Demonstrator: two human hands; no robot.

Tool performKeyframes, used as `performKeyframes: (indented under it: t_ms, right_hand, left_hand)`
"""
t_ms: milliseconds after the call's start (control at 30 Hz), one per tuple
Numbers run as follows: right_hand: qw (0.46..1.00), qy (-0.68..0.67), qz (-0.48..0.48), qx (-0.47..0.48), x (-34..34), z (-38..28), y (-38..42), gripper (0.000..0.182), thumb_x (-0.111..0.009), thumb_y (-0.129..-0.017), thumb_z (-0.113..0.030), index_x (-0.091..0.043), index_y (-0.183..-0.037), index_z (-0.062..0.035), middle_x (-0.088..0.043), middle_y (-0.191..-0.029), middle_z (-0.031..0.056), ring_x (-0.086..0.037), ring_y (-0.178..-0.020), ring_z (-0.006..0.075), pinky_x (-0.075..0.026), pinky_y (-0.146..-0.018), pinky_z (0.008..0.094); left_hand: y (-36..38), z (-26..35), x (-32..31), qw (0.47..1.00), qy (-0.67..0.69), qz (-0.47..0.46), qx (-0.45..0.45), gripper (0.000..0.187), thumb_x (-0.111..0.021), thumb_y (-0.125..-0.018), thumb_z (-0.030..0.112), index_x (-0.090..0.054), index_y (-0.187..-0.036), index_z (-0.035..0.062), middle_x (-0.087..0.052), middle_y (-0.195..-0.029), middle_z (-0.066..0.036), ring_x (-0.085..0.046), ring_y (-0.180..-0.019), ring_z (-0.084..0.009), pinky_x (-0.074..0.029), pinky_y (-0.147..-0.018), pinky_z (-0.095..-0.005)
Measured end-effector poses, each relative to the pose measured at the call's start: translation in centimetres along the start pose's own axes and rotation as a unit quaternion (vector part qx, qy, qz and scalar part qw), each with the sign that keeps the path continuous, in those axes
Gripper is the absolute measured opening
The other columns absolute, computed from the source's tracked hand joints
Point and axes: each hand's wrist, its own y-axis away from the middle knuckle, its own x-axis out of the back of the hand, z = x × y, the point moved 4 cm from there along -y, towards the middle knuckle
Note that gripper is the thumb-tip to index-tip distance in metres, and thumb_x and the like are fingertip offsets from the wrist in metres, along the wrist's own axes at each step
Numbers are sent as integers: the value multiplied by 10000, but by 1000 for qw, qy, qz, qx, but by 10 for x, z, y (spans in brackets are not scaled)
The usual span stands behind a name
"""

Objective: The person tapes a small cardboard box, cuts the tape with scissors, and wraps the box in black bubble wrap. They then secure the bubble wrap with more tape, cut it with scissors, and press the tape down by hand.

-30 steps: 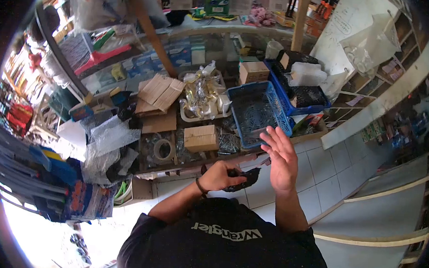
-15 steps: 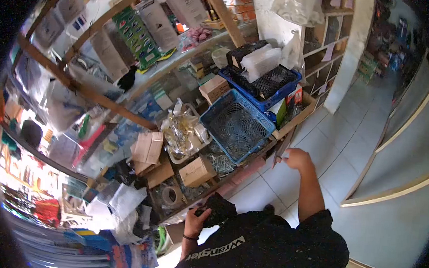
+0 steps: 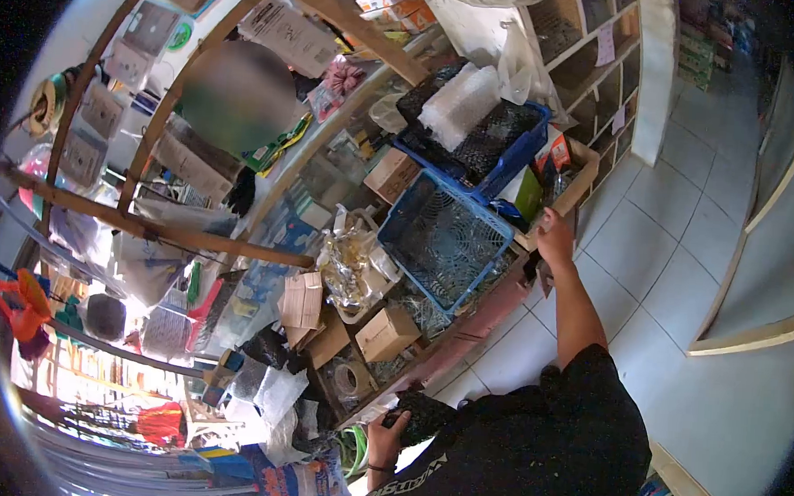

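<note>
My left hand [image 3: 385,440] is low in the view, its fingers wrapped round a black crinkled bundle [image 3: 426,417] that looks like bubble wrap. What the bundle contains is hidden. My right hand [image 3: 554,240] is stretched forward at the front corner of a shallow wooden tray [image 3: 583,181], with fingers apart and nothing visible in them. Left of it lies a blue plastic basket [image 3: 447,242] with an openwork bottom. Behind, a second blue basket [image 3: 518,156] holds black bubble wrap [image 3: 497,132] and a white bubble-wrap roll [image 3: 461,106].
On the glass counter are a tray of clear-bagged parts [image 3: 358,262], a small cardboard box [image 3: 386,334], a tape roll [image 3: 350,380] and folded cardboard [image 3: 302,301]. A wooden frame [image 3: 174,227] crosses the left. Tiled floor [image 3: 630,260] and pale panels [image 3: 755,267] lie right.
My right hand has moved forward from over the floor to the wooden tray's corner. My left hand still holds the black bundle. The view has shifted, and a blurred person shows behind the counter.
</note>
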Motion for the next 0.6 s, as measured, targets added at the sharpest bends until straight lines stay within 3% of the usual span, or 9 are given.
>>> performKeyframes:
  t_ms: [133,300,400,500,600]
  right_hand:
    - [998,59,5,0,-3,-2,-5,390,-665,-714,-120,-547,-1081,-63,-596,-963,107,-550,-947,275,-438,-802,377]
    - [995,97,-18,-10,-10,6,-12,416,-662,-723,-141,-502,-1102,-78,-519,-1026,132,-536,-938,303,-433,-799,385]
    - [996,78,12,-29,-2,-1,-11,400,-666,-723,-162,-509,-1079,-72,-517,-1022,132,-535,-924,299,-433,-778,398]
    - [992,102,47,-56,30,-22,-9,388,-672,-721,-187,-517,-1067,-103,-519,-1024,115,-534,-918,290,-428,-757,406]
    - [977,178,31,114,14,-9,-8,376,-684,-715,-202,-527,-1052,-143,-517,-1042,91,-529,-907,284,-423,-733,415]
  left_hand:
    - [-2,15,-18,999,13,-26,21,266,-689,-771,208,-641,-866,-36,-638,-755,-51,-567,-674,-104,-454,-612,-249]
    - [-16,25,-38,994,-62,-94,15,303,-688,-773,236,-646,-909,-31,-651,-783,-60,-579,-699,-109,-458,-643,-256]
    - [-26,15,-43,990,-99,-97,-39,330,-693,-766,258,-644,-908,-36,-652,-781,-68,-582,-706,-123,-460,-654,-268]
    - [-26,14,-45,992,-90,-90,-3,353,-699,-759,273,-641,-913,-39,-653,-782,-76,-581,-707,-129,-460,-665,-270]
    - [-23,21,-48,994,-48,-94,-24,348,-697,-760,270,-641,-906,-41,-653,-782,-74,-577,-706,-123,-459,-664,-269]
